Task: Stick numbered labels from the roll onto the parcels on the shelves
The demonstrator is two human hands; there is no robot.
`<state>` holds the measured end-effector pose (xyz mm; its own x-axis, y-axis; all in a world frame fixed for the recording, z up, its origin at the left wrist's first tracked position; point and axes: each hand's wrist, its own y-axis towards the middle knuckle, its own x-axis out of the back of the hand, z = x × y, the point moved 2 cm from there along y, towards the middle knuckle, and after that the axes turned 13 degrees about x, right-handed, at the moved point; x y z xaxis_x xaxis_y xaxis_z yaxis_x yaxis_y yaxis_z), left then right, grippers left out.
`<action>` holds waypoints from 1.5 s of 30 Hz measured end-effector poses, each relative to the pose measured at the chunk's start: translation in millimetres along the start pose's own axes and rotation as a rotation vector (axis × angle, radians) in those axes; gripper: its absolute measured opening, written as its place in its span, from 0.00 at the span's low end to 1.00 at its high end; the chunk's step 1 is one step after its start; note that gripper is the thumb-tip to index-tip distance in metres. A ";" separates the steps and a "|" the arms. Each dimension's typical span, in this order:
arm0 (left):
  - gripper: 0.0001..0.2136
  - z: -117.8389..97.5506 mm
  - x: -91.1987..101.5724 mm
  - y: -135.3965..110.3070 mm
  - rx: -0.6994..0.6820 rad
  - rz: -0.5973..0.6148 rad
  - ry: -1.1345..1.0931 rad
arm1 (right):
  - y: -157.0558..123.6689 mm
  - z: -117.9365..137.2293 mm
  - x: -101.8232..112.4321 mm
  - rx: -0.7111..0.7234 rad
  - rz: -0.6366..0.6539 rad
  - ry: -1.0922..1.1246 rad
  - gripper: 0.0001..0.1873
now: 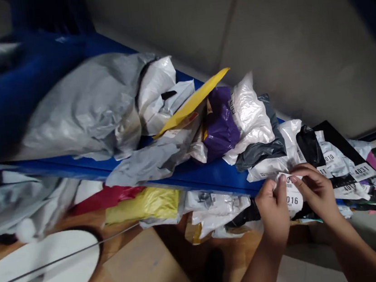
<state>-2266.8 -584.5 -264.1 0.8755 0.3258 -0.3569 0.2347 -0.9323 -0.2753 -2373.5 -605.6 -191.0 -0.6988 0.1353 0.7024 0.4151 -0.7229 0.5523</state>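
Note:
My left hand (pixel 272 206) and my right hand (pixel 313 189) are close together in front of a blue shelf (pixel 199 176). Both pinch a small white number label (pixel 292 192) whose printed digits partly show between the fingers. The label is held against a white parcel bag (pixel 273 165) at the shelf's front edge. Around it lie other parcel bags with white number tags (pixel 361 170), in black, white, pink and green.
The shelf holds a heap of soft parcels: a large grey bag (pixel 84 108), a yellow envelope (pixel 193 101), a purple bag (pixel 218 126). Red and yellow bags (pixel 144 203) lie below it. A cardboard box (pixel 145 269) and a white round object (pixel 43 273) stand on the wooden floor.

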 end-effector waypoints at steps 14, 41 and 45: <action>0.42 -16.5 14.8 34.6 -0.119 0.362 0.214 | -16.6 -7.8 -5.1 -0.185 -0.109 -0.101 0.06; 0.34 -35.9 32.3 52.3 -0.419 0.197 0.317 | 22.5 -6.8 -13.2 0.271 0.240 -0.032 0.05; 0.38 -29.7 31.6 50.7 -0.392 0.222 0.304 | 12.8 -7.5 -13.4 0.239 0.224 -0.008 0.07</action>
<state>-2214.7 -626.1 -262.7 0.9910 0.1081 -0.0784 0.1190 -0.9813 0.1515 -2363.2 -621.8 -196.7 -0.5702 -0.0029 0.8215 0.6838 -0.5560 0.4726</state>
